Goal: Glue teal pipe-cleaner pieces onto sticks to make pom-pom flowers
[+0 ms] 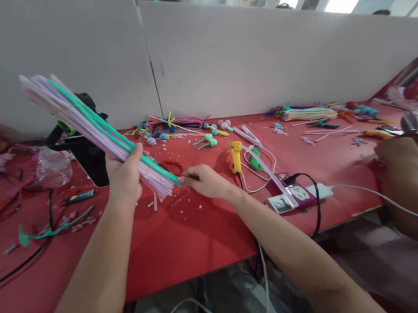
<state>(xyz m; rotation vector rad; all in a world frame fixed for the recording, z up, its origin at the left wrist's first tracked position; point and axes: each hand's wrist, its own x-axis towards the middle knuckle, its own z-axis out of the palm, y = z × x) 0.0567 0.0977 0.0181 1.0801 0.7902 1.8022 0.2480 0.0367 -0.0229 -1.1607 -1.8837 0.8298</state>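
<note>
My left hand (125, 175) is wrapped round a thick bundle of pipe cleaners (99, 140), mostly pale lilac and pink. The bundle slants down to the right above the table. Green pipe cleaners (114, 142) lie along its upper side. At the bundle's lower right end, my right hand (203, 181) pinches the tips of the green pipe cleaners between thumb and fingers. Behind that end, orange-red handles (172, 167), perhaps of scissors or pliers, rest on the table and are partly hidden.
On the red table (165, 252) stand a yellow glue gun (235, 157) and a power strip (295, 196) with cables. Small pipe-cleaner pieces (208, 140) lie along the wall. A phone or tablet on a stand (93, 160) is at left. Another person's hand (400, 153) works at far right.
</note>
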